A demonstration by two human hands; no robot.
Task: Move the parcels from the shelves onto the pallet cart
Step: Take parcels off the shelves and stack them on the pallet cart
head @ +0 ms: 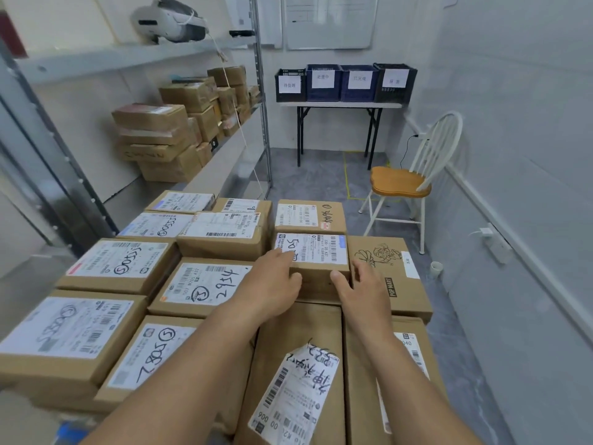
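Left hand (pixel 271 284) flat atop the small parcel (pixel 316 252), right hand (pixel 361 289) pressed against its side, fingers straight — I'd nudge it flush, then let go.

Person, head-worn view: two arms and two hands in frame.

1. Left forearm (pixel 192 364): bare over its whole visible length, from the lower left edge of the frame up to the wrist.
2. Left hand (pixel 272 284): bare, at the centre of the frame; the thumb (pixel 296 278) has a short, plain nail.
3. Right forearm (pixel 417 390): bare over its whole visible length, from the lower right edge up to the wrist.
4. Right hand (pixel 362 290): bare, just right of centre; its thumbnail (pixel 335 275) is short and plain.
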